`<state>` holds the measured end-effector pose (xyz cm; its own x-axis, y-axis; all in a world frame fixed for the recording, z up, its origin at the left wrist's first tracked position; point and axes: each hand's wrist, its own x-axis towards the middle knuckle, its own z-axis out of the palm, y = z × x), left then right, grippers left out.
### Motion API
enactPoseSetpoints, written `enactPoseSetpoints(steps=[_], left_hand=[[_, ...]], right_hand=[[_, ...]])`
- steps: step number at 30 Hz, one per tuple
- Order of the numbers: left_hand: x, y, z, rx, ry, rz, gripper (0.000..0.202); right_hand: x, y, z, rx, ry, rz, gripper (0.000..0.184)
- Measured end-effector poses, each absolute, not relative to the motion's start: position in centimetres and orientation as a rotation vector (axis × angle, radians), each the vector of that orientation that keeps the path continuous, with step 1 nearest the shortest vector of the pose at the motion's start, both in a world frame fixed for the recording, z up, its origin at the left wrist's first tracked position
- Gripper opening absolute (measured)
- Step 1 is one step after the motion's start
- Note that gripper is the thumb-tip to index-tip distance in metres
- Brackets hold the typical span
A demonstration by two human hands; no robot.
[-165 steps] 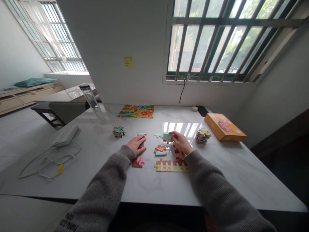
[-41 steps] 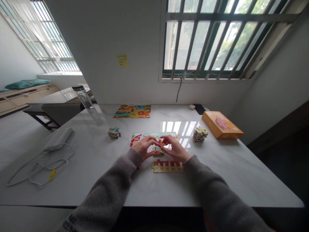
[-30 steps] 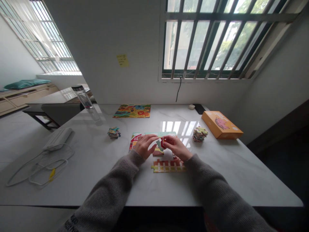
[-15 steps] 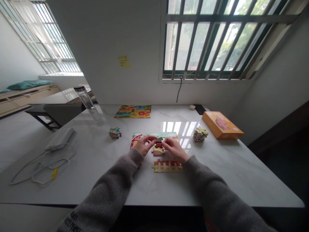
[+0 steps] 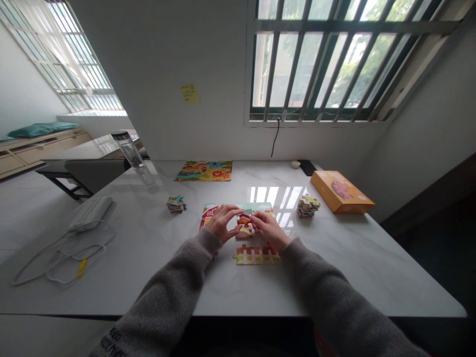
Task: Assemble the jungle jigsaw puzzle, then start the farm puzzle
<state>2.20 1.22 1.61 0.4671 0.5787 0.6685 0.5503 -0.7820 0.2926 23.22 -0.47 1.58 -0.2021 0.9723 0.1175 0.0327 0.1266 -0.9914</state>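
Observation:
Both hands meet over a partly joined jigsaw (image 5: 210,214) in the middle of the white table (image 5: 334,258). My left hand (image 5: 221,222) and my right hand (image 5: 268,229) each pinch the same small red and green puzzle piece (image 5: 244,219), held low against the joined top row. A pink-edged piece lies just under it. A joined strip of fence pieces (image 5: 256,255) lies nearer me, below my right wrist.
A stack of loose pieces (image 5: 308,206) and an orange box (image 5: 341,192) sit to the right. A smaller stack (image 5: 174,203) lies left. A finished colourful puzzle (image 5: 204,170), a clear bottle (image 5: 130,150), and a white adapter with cable (image 5: 88,215) stand further off.
Since the earliest frame a top row has been joined. Over the last second both hands turned the small piece and lowered it toward the joined row.

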Motion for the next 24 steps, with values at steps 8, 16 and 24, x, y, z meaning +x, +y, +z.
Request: enactPoseSetpoints(steps=[8,16,24], left_hand=[[2.1,1.3,1.8,2.541,0.984,1.281,0.031],[2.7,0.7,2.0,2.521,0.911,1.177,0.018],[-3.8,4.4,1.3,2.433,1.145,1.140,0.024]], right_hand=[[24.9,-0.9,3.1,-0.873,-1.997,0.604,0.040],[24.9,-0.6,2.4,-0.805,-2.119,0.463,0.025],[25.0,-0.3,1.8,-0.896,-2.141,0.413,0.022]])
